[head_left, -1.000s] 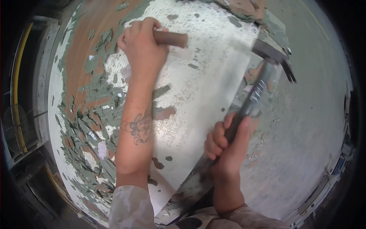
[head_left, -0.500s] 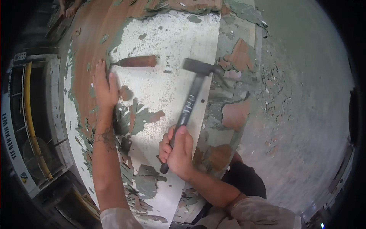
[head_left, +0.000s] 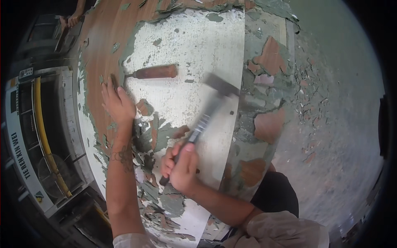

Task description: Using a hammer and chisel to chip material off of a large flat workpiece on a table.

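Since half a second ago, the dark-handled steel claw hammer (head_left: pixel 206 115) has swung up and to the right: its head, which then sat just right of the chisel's butt, now blurs further off toward the door's edge, while my left hand (head_left: pixel 118 103) has slid a little up the panel toward the blade.

I see my right hand (head_left: pixel 182 165) wrapped tight round the low end of the hammer's grip, fingers closed, thumb on top. The shaft runs up and to the right from that fist, so the blurred head rides above the hand and well apart from it. My left hand lies flat and spread on the peeling white-and-green painted wooden door panel (head_left: pixel 198 45), holding nothing; its fingertips end just below the blade tip.

The rust-brown wooden-handled chisel (head_left: pixel 151 72) lies loose on the panel above and slightly right of my left hand, and up and to the left of my right. Its long axis runs nearly level, blade end to the left at the line where white paint meets bare brown wood, butt end to the right. The left hand is much the nearer of the two; the hammer head hangs to the right of the butt, apart from it, roughly on the line of the handle.

Flakes of green paint (head_left: pixel 314 95) litter the grey concrete floor (head_left: pixel 343 144) to the right of the panel, beyond my right arm.
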A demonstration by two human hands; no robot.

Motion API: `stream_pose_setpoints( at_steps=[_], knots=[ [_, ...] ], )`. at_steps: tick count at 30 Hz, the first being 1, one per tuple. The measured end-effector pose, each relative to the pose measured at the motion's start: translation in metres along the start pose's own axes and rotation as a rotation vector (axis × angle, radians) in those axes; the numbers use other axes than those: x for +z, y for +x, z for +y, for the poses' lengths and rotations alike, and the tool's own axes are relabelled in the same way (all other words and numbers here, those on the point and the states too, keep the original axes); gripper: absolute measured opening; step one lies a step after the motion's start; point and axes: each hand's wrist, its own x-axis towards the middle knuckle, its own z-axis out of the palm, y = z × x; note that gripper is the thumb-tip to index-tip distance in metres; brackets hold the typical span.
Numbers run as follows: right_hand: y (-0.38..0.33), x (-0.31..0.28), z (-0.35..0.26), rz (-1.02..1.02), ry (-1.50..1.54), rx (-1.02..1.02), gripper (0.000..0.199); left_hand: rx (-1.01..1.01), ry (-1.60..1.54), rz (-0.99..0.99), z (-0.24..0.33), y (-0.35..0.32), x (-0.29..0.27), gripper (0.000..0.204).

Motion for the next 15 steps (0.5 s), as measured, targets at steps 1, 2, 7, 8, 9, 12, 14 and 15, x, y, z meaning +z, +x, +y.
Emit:
stream_pose_setpoints(
  at_steps=[1,2,7,8,9,12,14,15],
  knots=[
    [0.002,-0.005,0.0,0.006,0.003,0.0,0.048,0.003,0.002,-0.006,0.003,-0.001,0.003,0.058],
    [0.004,-0.003,-0.006,0.009,-0.069,0.076,0.048,-0.057,0.055,-0.031,0.004,-0.002,0.003,0.058],
    [0.014,0.006,0.004,0.108,0.098,-0.195,0.044,-0.127,0.101,-0.058,0.004,0.0,0.007,0.057],
    [0.015,0.004,0.004,0.085,-0.035,-0.081,0.041,-0.061,0.082,-0.033,-0.005,0.004,0.005,0.057],
    [0.017,0.004,0.005,0.088,-0.035,-0.075,0.041,0.006,0.062,-0.008,-0.012,0.004,0.005,0.056],
    [0.019,0.005,0.003,-0.004,-0.214,0.035,0.039,0.019,0.075,0.003,-0.019,0.003,0.009,0.055],
    [0.019,0.007,0.011,0.048,-0.108,-0.039,0.039,0.025,0.079,-0.003,-0.017,0.002,0.009,0.055],
    [0.017,0.008,0.016,0.103,-0.005,-0.112,0.038,0.041,0.054,0.006,-0.014,0.004,0.01,0.055]
  ],
)
